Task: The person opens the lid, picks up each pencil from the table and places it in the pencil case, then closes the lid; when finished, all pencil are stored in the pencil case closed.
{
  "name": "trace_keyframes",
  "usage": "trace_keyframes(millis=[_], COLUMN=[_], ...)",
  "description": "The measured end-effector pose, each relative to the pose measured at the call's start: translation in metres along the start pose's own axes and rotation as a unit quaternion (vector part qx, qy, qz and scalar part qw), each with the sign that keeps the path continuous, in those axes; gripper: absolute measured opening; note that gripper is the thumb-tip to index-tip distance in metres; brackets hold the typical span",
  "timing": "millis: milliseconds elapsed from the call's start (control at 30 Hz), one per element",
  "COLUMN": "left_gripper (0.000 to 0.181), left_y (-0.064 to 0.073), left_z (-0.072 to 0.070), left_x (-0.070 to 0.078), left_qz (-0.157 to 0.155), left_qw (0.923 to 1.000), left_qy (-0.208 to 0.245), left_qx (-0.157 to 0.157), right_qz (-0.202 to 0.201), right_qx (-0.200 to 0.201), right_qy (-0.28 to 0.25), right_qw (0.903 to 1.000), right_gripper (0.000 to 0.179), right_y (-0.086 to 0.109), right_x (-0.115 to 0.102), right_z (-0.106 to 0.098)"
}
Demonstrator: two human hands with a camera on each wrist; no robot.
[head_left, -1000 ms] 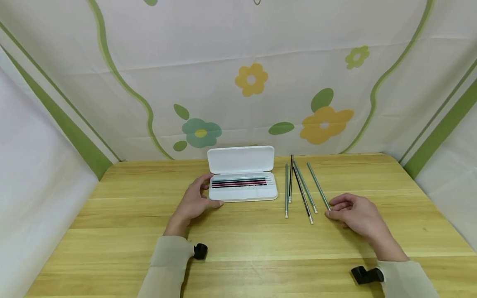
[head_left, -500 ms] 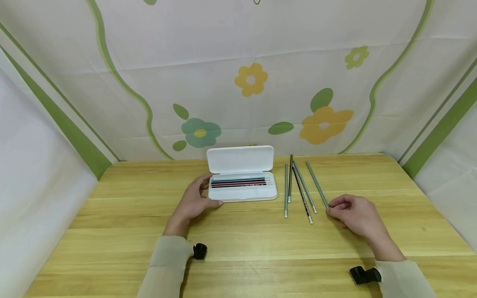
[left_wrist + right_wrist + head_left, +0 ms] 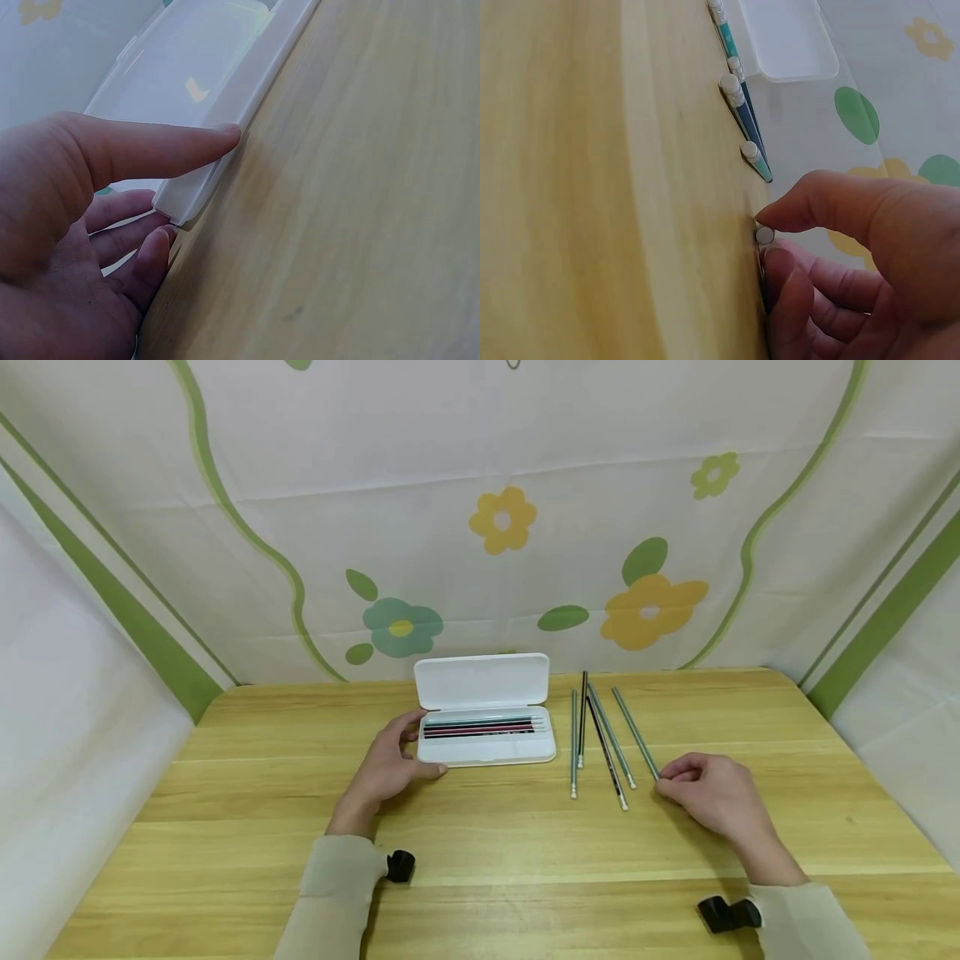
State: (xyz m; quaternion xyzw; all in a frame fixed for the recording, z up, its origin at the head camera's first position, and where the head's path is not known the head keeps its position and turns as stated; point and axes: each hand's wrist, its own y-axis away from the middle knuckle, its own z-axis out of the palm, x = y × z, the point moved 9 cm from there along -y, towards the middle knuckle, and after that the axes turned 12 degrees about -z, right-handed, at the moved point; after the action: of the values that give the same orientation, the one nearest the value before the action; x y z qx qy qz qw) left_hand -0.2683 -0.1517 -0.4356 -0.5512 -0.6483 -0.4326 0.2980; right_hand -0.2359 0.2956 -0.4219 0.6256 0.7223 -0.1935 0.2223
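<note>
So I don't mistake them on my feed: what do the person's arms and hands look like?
The left hand and right hand are bare, with no gloves visible. Plain beige left sleeve and right sleeve; a small black left device and black right device sit by the cuffs. No cables visible.

Right hand (image 3: 714, 795) shifted slightly, now hiding end of rightmost pencil (image 3: 636, 732) (head view).
</note>
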Motion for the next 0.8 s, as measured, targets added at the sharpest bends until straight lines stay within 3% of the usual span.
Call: trace_keyframes(millis=[467,800], left_gripper=[0.09,0.089], left_y=[0.0043,0.0033], left_z=[-0.0004,-0.0004], left_x=[0.0041,0.004], left_qz=[0.006,0.01], left_qw=[1.0,0.9999], left_qy=[0.004,0.0], left_qx=[0.0,0.001], right_qz=[0.002,0.034], right_qx=[-0.003,-0.007], right_qy=[0.002,-0.071], right_qw=[1.0,0.9969], right_gripper=[0.029,0.035], right_y=[-0.0007,0.0011], right_x=[0.0011,0.009], right_z=[0.0021,0.002])
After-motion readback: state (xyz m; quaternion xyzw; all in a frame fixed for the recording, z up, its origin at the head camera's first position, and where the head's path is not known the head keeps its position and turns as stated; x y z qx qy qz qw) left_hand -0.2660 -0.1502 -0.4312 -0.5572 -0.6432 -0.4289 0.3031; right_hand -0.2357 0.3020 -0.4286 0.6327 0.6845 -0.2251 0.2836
